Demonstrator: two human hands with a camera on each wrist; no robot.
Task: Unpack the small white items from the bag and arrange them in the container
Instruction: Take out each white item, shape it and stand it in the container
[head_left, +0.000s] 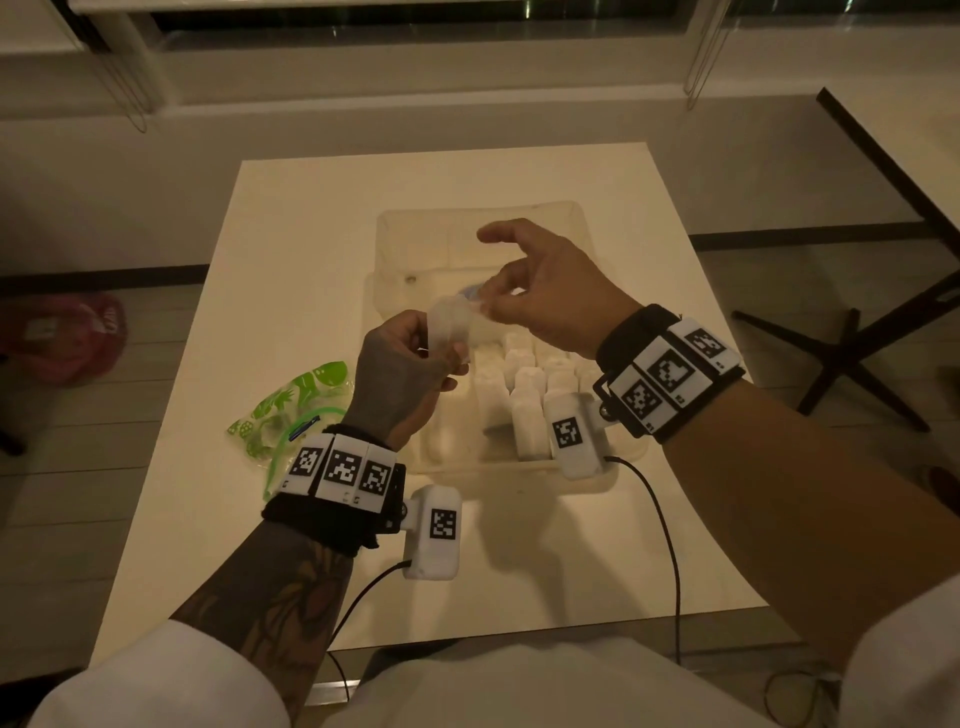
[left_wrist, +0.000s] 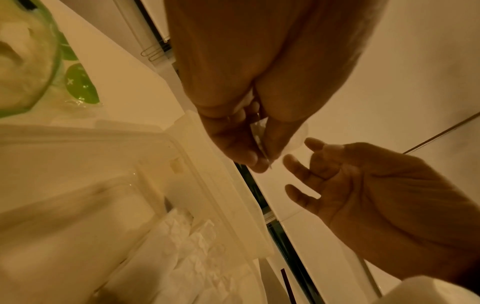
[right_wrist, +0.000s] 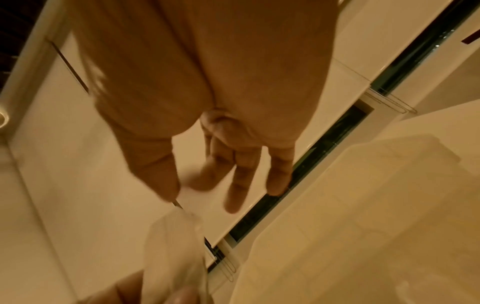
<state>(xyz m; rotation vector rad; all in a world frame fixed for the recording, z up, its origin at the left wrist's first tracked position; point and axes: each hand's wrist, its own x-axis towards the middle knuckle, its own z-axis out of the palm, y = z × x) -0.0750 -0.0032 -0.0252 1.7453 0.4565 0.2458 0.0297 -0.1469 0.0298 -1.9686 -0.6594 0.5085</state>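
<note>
My left hand (head_left: 441, 353) grips a small clear plastic wrapper (head_left: 449, 327) above the near left part of the translucent container (head_left: 395, 234). My right hand (head_left: 491, 306) pinches the wrapper's upper edge between thumb and forefinger, its other fingers spread. Several small white bottles (head_left: 524, 410) stand in rows in the container's near half. In the left wrist view the left hand (left_wrist: 249, 152) holds the thin wrapper (left_wrist: 259, 139), with the right hand (left_wrist: 363, 185) close beside it. In the right wrist view the right hand (right_wrist: 187, 189) meets the top of the wrapper (right_wrist: 176, 242).
A green-patterned zip bag (head_left: 291, 410) lies flat on the white table (head_left: 311, 234), left of the container. Wrist-camera cables (head_left: 670, 545) trail over the table's near edge. A red object (head_left: 67, 338) lies on the floor at left; a black table base (head_left: 852, 358) stands at right.
</note>
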